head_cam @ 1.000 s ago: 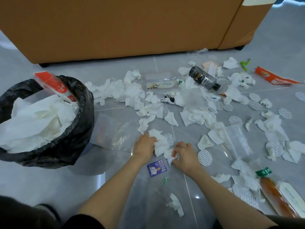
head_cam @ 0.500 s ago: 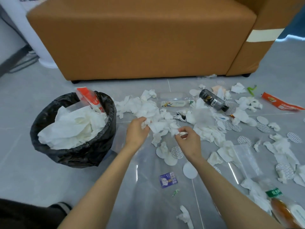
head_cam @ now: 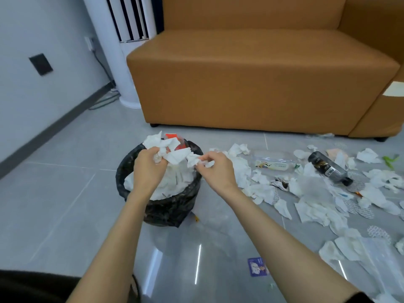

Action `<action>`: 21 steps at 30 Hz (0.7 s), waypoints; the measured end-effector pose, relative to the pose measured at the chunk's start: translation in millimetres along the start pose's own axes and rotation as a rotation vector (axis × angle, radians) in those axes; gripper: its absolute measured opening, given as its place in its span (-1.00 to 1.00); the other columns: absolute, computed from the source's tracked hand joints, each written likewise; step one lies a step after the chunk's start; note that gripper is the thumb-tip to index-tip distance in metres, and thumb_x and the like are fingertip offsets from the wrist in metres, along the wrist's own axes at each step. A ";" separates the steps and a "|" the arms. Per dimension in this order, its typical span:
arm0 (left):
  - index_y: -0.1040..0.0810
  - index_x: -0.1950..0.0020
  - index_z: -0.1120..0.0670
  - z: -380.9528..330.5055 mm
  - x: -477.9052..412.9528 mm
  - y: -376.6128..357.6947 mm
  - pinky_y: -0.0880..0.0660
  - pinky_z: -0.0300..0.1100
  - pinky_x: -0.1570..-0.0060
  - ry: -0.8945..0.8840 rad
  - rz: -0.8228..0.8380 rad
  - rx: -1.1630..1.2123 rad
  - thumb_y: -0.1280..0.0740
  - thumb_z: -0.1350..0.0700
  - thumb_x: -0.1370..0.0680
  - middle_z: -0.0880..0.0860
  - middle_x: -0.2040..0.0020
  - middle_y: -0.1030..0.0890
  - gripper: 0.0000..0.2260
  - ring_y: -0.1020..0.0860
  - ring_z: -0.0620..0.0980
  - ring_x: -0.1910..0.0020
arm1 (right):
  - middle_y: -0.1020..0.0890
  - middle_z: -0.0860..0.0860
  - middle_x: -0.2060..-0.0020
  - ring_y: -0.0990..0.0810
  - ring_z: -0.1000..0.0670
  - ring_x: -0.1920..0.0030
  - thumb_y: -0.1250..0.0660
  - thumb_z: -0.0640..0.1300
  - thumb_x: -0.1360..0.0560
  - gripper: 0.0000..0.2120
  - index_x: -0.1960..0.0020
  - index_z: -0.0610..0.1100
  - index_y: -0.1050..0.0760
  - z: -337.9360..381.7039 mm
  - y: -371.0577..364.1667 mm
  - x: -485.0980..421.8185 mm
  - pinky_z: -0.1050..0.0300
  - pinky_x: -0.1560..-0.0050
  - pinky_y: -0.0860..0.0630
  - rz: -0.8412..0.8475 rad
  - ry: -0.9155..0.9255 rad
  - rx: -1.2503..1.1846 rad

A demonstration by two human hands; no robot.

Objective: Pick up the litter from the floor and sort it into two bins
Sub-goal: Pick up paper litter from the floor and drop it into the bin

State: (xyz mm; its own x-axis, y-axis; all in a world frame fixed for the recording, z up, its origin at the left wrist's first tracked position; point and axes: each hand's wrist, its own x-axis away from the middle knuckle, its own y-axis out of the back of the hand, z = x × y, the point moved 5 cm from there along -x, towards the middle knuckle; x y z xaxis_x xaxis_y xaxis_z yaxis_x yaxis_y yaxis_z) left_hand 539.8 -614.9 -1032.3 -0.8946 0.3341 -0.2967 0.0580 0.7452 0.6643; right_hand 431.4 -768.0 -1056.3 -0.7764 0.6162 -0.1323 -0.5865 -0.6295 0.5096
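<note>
Presently, both hands are over the bin (head_cam: 121, 173), which sits at about nine o'clock from the view's middle. The left hand (head_cam: 148, 169) has its fingers curled round one end of a crumpled wad of white tissue (head_cam: 175, 155). The right hand (head_cam: 215, 169), at its three o'clock, pinches the other end between thumb and fingertips. The wad hangs directly above the bin's mouth, close over the heap (head_cam: 172, 184) inside (contact cannot be confirmed).

Judgement: it is held there for release. Two hands are used because the paper is loose and would otherwise shed pieces. The bin is black-lined and heaped to the rim, with a red wrapper (head_cam: 171, 136) at its twelve o'clock edge. Overflow is a risk. Only this one bin is in view.

Surface: a grey tiled floor (head_cam: 65, 204), glossy, with light reflections at six o'clock. From the bin's three o'clock outward lie:
- scattered tissues (head_cam: 314, 208)
- a clear bottle (head_cam: 273, 164)
- a dark bottle (head_cam: 329, 170) on its side
- a green scrap (head_cam: 390, 160) at the far right
- a purple card (head_cam: 258, 266) at five o'clock

Sorting is judged well short of done.

Room: a pale wall (head_cam: 32, 22) with a dark plate (head_cam: 41, 64) at ten o'clock. A white column unit (head_cam: 122, 68) stands at eleven, and an orange-brown sofa (head_cam: 262, 88) spans twelve to two.
</note>
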 end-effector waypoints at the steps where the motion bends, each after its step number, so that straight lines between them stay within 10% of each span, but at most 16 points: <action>1: -0.41 0.30 0.12 6.2 -1.6 5.0 -0.17 -0.27 0.45 0.013 -0.002 -0.020 -0.29 0.18 -0.53 0.02 0.38 -0.40 -0.80 -0.33 -0.08 0.42 | -0.56 -0.03 0.03 -0.51 0.03 0.12 -0.35 -0.08 -0.46 -0.94 0.08 -0.02 -0.58 6.3 -9.0 -0.3 0.20 0.12 -0.38 0.023 -0.002 0.012; 3: -0.54 0.07 0.19 20.9 -4.6 9.9 -0.22 -0.28 0.41 0.053 0.038 -0.081 -0.30 0.16 -0.52 0.14 0.18 -0.52 -0.90 -0.41 -0.01 0.32 | -0.56 -0.07 0.04 -0.53 0.01 0.13 -0.35 -0.05 -0.45 -0.89 0.04 -0.03 -0.59 15.5 -27.8 -2.4 0.22 0.16 -0.38 0.044 0.002 0.053; 6: -0.35 -0.40 0.10 43.0 -4.3 5.4 -0.38 -0.22 -0.05 0.110 0.203 -0.104 -0.35 0.15 -0.50 0.18 -0.29 -0.44 -0.53 -0.46 0.08 -0.16 | -0.56 -0.04 -0.01 -0.56 -0.02 0.04 -0.31 -0.11 -0.46 -0.80 -0.06 -0.02 -0.59 23.5 -51.6 -2.1 0.16 0.10 -0.47 0.091 0.004 0.152; 9: -0.09 -0.53 0.03 58.3 0.5 1.0 -0.14 -0.01 -0.43 0.138 0.280 -0.095 -0.36 0.15 -0.51 0.15 -0.52 -0.14 -0.32 -0.08 0.10 -0.51 | -0.60 0.01 -0.09 -0.54 -0.06 -0.10 -0.27 -0.18 -0.46 -0.69 -0.18 0.01 -0.56 26.4 -65.7 2.6 -0.01 -0.11 -0.51 0.136 0.034 0.231; 12: 0.01 -0.55 0.01 67.1 2.6 -0.3 0.00 0.06 -0.46 0.178 0.302 -0.110 -0.29 0.15 -0.56 0.13 -0.56 0.06 -0.33 0.13 0.12 -0.54 | -0.64 0.00 -0.09 -0.56 -0.08 -0.12 -0.24 -0.19 -0.49 -0.68 -0.22 0.01 -0.52 25.1 -69.5 2.4 -0.04 -0.13 -0.50 0.143 0.064 0.248; 21: -0.10 -0.53 0.11 80.4 18.3 -20.4 -0.28 0.04 -0.33 0.143 0.530 -0.362 -0.04 0.14 -0.65 0.21 -0.43 -0.30 -0.57 -0.30 0.22 -0.37 | -0.51 -0.03 -0.23 -0.33 -0.12 -0.23 -0.08 -0.20 -0.59 -0.64 -0.31 -0.02 -0.47 14.7 -84.4 8.4 0.06 -0.21 -0.20 0.356 0.266 0.659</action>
State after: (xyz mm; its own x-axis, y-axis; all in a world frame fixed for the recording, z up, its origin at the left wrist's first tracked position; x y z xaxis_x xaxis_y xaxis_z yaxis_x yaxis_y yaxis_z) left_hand 557.9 -577.6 -1106.4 -0.8375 0.5037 0.2117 0.3766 0.2515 0.8916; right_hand 477.7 -702.7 -1088.0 -0.9693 0.2447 -0.0232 -0.1000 -0.3065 0.9466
